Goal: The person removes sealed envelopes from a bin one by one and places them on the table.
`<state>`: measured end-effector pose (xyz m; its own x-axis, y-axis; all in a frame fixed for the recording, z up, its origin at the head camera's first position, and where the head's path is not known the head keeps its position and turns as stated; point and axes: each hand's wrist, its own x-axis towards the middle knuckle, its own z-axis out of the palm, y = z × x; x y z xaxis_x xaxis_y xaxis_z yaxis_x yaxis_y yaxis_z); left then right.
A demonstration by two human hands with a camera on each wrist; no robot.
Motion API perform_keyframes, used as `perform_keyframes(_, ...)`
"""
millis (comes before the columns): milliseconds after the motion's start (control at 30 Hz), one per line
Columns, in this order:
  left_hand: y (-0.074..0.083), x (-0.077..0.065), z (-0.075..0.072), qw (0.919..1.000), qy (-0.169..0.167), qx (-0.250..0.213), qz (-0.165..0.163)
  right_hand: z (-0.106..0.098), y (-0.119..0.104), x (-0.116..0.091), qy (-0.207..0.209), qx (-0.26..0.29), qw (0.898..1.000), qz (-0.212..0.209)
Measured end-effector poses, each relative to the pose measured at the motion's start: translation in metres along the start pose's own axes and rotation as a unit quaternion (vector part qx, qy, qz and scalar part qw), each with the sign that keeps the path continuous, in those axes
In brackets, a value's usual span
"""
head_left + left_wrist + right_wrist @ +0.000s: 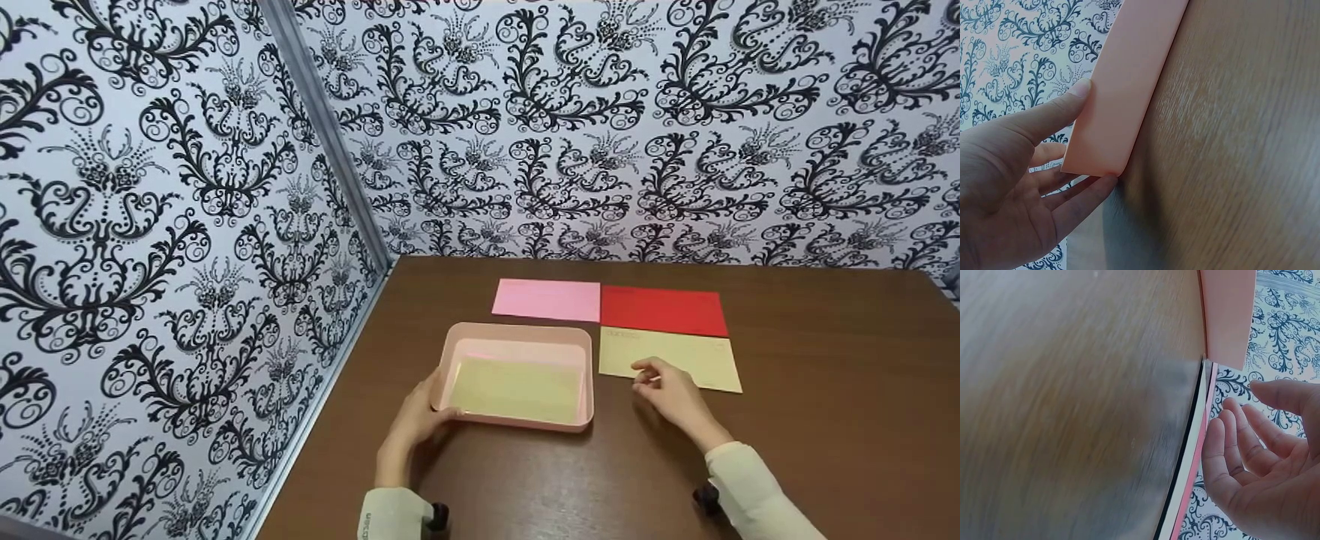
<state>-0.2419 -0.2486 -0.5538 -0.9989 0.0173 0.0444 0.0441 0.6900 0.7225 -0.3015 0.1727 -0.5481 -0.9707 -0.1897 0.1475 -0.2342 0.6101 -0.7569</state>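
Nearest the camera, at seven o'clock on the brown table, the left hand grips the pink tray at its near left corner, thumb on the wall, fingers tucked under. Inside lies a cream sheet. It looks light, rigid and smooth, best held by its rim. At five o'clock the right hand hovers with loosely curled, parted fingers over a cream card. Pink paper and red paper lie at twelve.

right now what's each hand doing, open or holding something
Left hand: holds the pink tray by its corner.
Right hand: open, over the cream envelope.
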Motion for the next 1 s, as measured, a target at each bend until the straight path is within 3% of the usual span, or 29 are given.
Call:
perform_keyframes(367, -0.001, 0.0, 0.0, 1.0, 0.002, 0.002, 0.003, 0.002, -0.006, 0.002, -0.006, 0.013, 1.0, 0.005)
perform_keyframes(633, 0.0, 0.0, 0.0, 0.9998, -0.001, -0.011, -0.018, 0.005, -0.01, 0.004, -0.006, 0.007, 1.0, 0.005)
perform_keyframes(1000, 0.001, 0.0, 0.0, 0.9999, 0.001, -0.009, -0.012, 0.008, -0.012, 0.008, -0.008, 0.009, 1.0, -0.001)
